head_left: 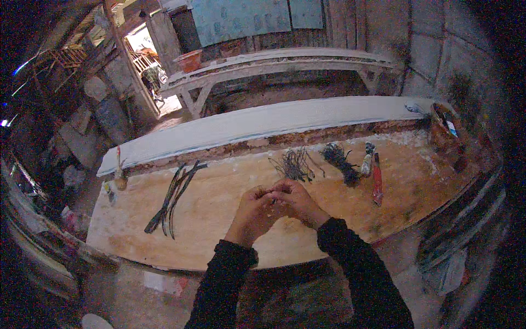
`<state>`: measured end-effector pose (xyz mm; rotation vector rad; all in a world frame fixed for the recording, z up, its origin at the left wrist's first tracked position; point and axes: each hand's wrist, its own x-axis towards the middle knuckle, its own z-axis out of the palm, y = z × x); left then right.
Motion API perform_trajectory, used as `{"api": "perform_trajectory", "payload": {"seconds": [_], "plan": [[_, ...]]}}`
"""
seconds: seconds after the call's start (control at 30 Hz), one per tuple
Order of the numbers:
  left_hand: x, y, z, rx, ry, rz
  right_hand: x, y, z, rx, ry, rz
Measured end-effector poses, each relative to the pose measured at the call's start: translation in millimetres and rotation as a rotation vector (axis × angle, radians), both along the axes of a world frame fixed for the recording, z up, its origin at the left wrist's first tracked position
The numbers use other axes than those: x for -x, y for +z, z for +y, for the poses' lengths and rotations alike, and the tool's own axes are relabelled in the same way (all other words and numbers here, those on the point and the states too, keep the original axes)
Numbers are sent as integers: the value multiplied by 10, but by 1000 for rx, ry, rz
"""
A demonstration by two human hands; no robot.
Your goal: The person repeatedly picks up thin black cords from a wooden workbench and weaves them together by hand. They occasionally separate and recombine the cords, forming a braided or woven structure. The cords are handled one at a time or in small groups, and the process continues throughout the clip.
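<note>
My left hand [255, 213] and my right hand [298, 201] meet over the front middle of the wooden table, fingertips pinched together. Whatever they pinch is too small and too hidden to name; a dark bit shows between the fingers. Just beyond them lies a loose tangle of thin dark strands [295, 163]. To its right sits a thicker bundle of black cord [341, 163]. A red-handled tool [377, 183], perhaps a cutter, rests beside a small whitish tube-like thing [366, 164]. Left of my hands, several long dark flat strips [174, 200] lie slantwise.
A brown wooden tabletop [219, 219] has a raised pale board [263, 123] along its far side. A round brown container [446, 131] stands at the right end, a small bulb-shaped thing [119, 178] at the left. Behind are a long bench [296, 57] and a reddish basin [189, 61].
</note>
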<state>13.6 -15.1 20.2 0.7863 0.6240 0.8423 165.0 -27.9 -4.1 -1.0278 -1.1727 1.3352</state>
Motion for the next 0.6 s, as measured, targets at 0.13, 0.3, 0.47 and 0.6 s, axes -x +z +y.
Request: {"api": "perform_trajectory", "payload": {"seconds": [0.13, 0.3, 0.47, 0.6], "plan": [[7, -181, 88, -56, -15, -171, -45, 36, 8, 117, -20, -73], [3, -142, 110, -28, -27, -209, -25, -66, 63, 167, -28, 37], [50, -404, 320, -149, -14, -85, -40, 174, -40, 186, 19, 22], [-2, -171, 146, -65, 6, -25, -78, -117, 41, 142, -26, 100]]}}
